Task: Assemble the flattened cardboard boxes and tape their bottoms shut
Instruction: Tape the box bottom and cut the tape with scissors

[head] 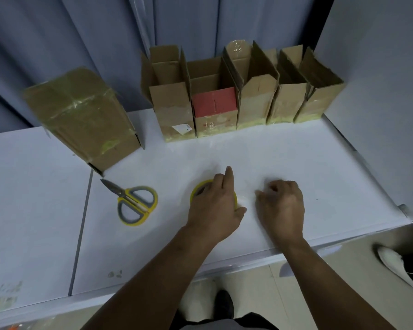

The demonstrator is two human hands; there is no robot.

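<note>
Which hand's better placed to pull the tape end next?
Right. The right hand sits just beside the tape roll, fingers curled; the left hand holds the roll down.

Table (296,158): white, smooth, hard top with a faint sheen.
Open boxes (171,101): brown corrugated cardboard, matt, with rough, frayed edges; shiny yellowish tape along the bottoms.
Red flap (214,100): printed card, flat matt red.
Sticker (181,127): white paper.
Taped box (81,115): cardboard wrapped in glossy, wrinkled, yellow-tinted plastic tape.
Roll of tape (197,188): yellow, glossy plastic film.
Scissors (135,203): dull grey metal blades (110,186); smooth yellow and grey plastic handles (138,210).
Floor (343,282): pale, smooth tiles, slightly glossy.
</note>
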